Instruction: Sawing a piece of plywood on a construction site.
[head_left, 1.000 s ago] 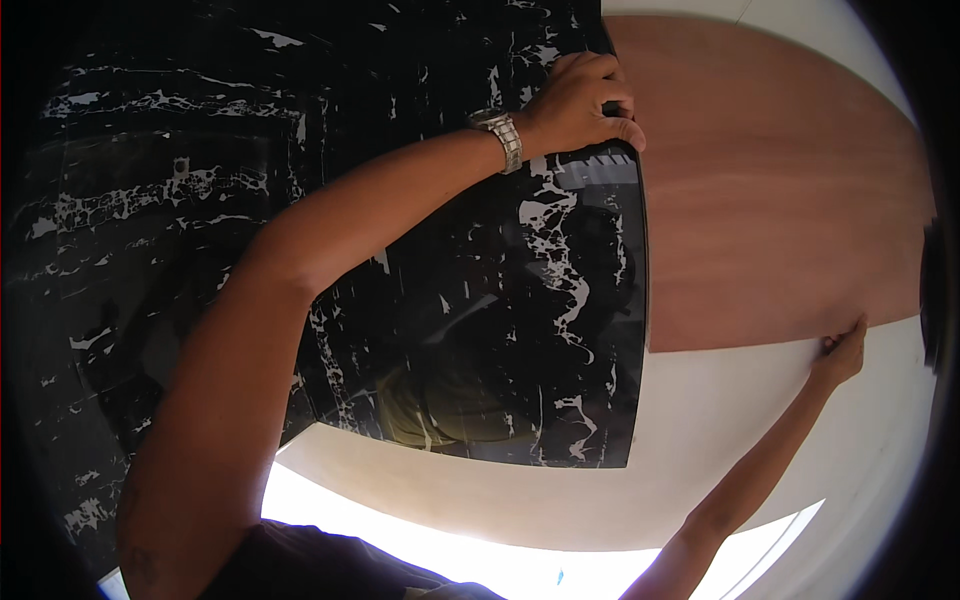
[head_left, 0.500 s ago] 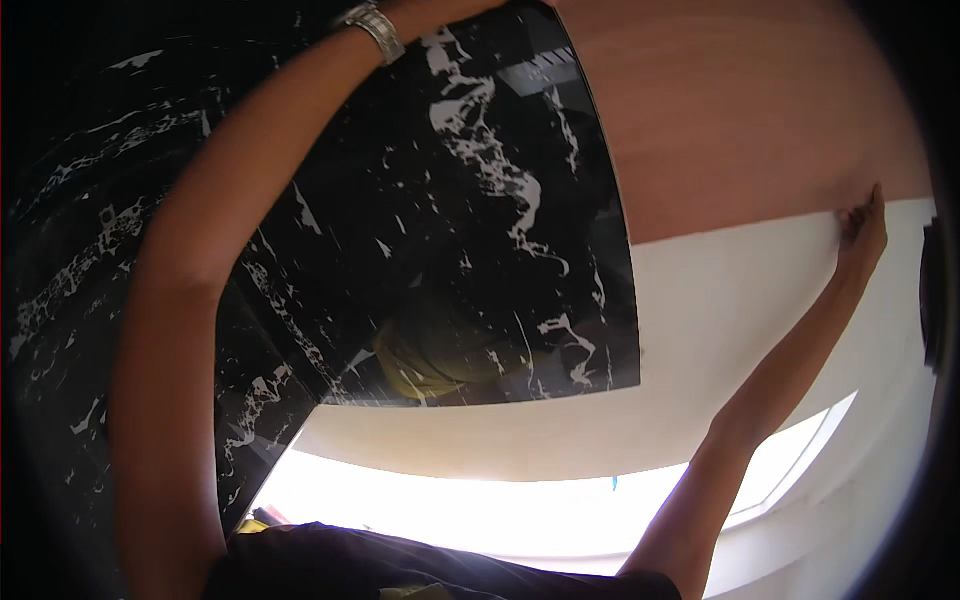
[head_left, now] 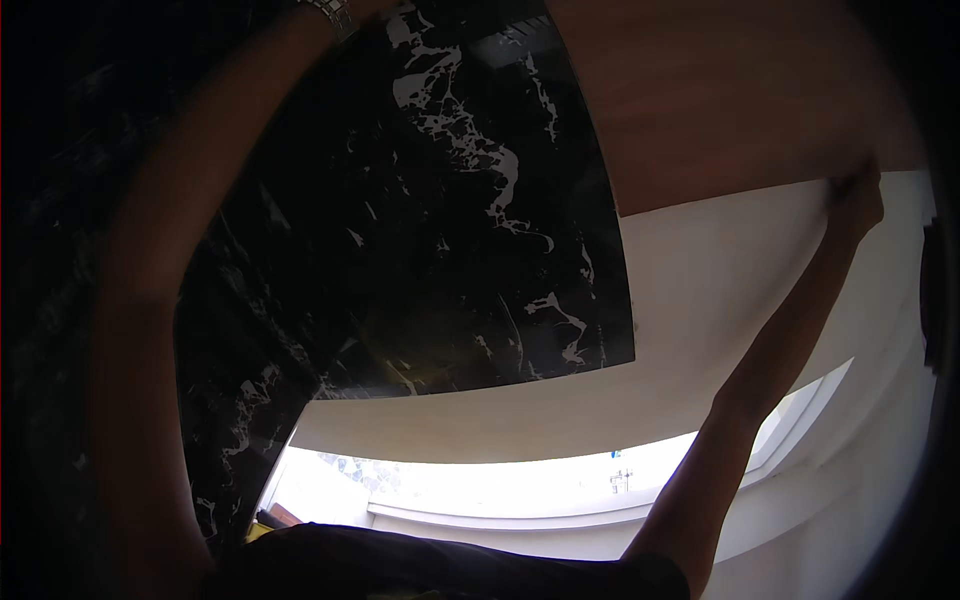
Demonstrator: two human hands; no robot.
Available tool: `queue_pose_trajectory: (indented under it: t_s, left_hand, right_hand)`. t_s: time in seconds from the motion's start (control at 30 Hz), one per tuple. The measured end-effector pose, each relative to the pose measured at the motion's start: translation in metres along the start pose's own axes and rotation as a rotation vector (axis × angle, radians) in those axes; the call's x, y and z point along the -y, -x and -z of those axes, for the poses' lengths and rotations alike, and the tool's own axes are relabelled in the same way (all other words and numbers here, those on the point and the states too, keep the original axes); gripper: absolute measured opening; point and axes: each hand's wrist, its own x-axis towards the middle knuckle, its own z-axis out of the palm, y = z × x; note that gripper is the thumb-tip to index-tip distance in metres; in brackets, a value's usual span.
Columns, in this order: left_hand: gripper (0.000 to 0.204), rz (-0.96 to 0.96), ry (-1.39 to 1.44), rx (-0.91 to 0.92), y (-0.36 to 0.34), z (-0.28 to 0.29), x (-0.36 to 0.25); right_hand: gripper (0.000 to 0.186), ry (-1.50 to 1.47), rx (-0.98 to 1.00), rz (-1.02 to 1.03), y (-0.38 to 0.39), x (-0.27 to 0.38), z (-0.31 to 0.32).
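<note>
My left arm (head_left: 170,200) reaches up across a glossy black surface with white marble veins (head_left: 430,230). A metal-banded watch (head_left: 332,14) is on its wrist. Only a sliver of my left hand shows past the watch at the top edge, by the black surface; its fingers are out of sight. On the right, my right hand (head_left: 858,200) is raised to the border between a reddish-brown surface (head_left: 740,100) and the white surface (head_left: 700,250) below it. Its fingers are curled in, dark and somewhat blurred, and whatever they hold, if anything, is hidden.
The black surface ends in a sharp corner at its lower right. Bright window-like openings (head_left: 480,495) lie along the bottom, above my dark shirt (head_left: 420,560). A dark object (head_left: 932,295) sits at the far right rim. Something yellow (head_left: 262,532) shows at lower left.
The view has darkened and shifted slightly. My left wrist has moved up and left, with more of that hand out of frame. My right hand's raised finger has folded in.
</note>
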Motion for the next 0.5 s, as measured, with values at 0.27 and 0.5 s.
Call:
queue_pose_trajectory:
  t_s: [0.27,0.5]
  left_hand:
    - [0.056,-0.024,-0.124,-0.045,0.009,-0.015,0.025]
    - [0.097,0.128,-0.092,-0.041,-0.008,-0.011,0.004]
  right_hand:
    - [0.037,-0.778,-0.206,-0.206,0.015,0.031,-0.013]
    - [0.061,-0.487,-0.262,-0.647,0.013,0.051,0.002]
